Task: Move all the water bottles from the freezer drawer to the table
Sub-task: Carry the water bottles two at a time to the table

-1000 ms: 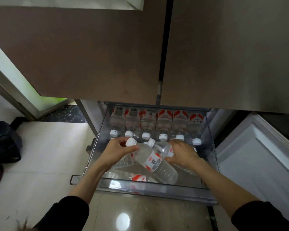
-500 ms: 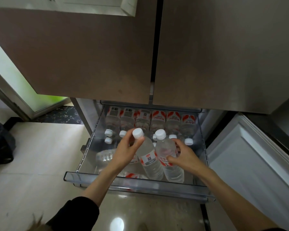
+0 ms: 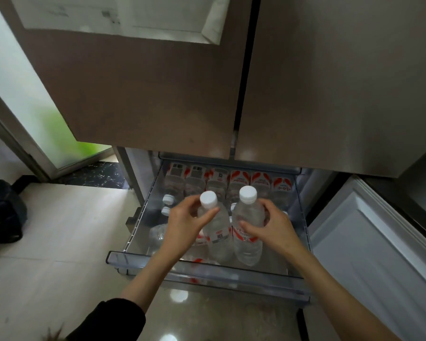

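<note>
The clear freezer drawer [image 3: 207,271] stands pulled out below the fridge doors. My left hand [image 3: 185,225] grips the upper part of a clear water bottle [image 3: 218,232] with a white cap and red label, held upright above the drawer. My right hand [image 3: 273,227] grips a second, similar bottle [image 3: 247,227] just beside it, also upright. A row of several bottles [image 3: 231,180] lies at the back of the drawer, caps toward me. Another bottle [image 3: 158,236] lies on its side at the drawer's left, partly hidden by my left arm.
Two closed brown fridge doors [image 3: 207,82] hang over the drawer. An open white compartment door [image 3: 379,242] stands at the right. A black bag [image 3: 3,212] sits on the tiled floor at the left. The table is out of view.
Both hands have lifted their bottles from lying tilted in the drawer to upright and higher, side by side. The view has tilted up slightly.
</note>
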A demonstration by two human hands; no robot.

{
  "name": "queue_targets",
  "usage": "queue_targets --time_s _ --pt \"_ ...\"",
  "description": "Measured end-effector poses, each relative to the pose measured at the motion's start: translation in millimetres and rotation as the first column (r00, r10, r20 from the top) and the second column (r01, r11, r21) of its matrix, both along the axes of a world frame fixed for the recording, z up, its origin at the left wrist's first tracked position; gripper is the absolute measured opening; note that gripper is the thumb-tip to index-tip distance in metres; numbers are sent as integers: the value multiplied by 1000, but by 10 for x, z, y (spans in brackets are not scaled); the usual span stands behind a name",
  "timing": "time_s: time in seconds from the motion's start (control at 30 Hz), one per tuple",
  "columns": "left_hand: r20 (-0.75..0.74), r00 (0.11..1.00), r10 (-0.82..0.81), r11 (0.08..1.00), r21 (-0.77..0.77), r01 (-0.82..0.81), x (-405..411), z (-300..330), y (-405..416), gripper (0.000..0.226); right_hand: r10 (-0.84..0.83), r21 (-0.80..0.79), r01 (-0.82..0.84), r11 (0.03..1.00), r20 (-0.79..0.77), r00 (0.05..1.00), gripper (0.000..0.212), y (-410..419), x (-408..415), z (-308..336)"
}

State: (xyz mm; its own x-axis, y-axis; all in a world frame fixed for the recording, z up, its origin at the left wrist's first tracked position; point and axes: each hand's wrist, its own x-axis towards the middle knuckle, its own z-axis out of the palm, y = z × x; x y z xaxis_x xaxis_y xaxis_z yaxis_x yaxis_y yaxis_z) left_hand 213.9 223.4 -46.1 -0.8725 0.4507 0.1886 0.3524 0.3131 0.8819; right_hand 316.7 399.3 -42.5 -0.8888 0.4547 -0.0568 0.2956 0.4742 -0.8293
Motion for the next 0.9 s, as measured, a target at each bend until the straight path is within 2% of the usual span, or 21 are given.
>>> queue_targets --time_s 0.17,0.27,0.37,0.47,0.53,0.63,0.73,0.83,0.9 --pt "-71 974 217 962 185 -201 -198 686 -583 19 76 5 -78 997 -261 962 50 -516 -299 642" --pt "-95 923 372 893 307 -328 -304 1112 -1126 14 145 -27 -167 986 -373 917 46 -991 -508 1006" --pt "-107 851 514 818 360 -449 -293 1349 -1832 10 255 -26 -292 956 -422 870 40 -1634 -710 1211" --pt "-143 767 625 761 331 -559 -108 1371 -2684 12 383 -32 -432 901 -409 828 40 -2433 -809 1221" --pt "-137 714 686 716 297 -631 69 1327 -3301 18 427 -101 -504 858 -406 808 41 -3017 -819 1176" --pt "-105 646 756 651 220 -726 393 1221 -4224 22 462 -211 -588 781 -438 771 19 -3904 -844 1072" --pt "-140 556 819 572 144 -807 730 1135 -5091 17 515 -261 -651 713 -436 738 23 -4792 -898 1012" --pt "-161 436 885 454 97 -886 1038 1088 -5861 17 620 -251 -749 613 -435 653 19 -5638 -931 980" --pt "-157 363 919 378 80 -922 1197 1055 -6326 24 689 -228 -808 543 -430 584 19 -6160 -961 955"
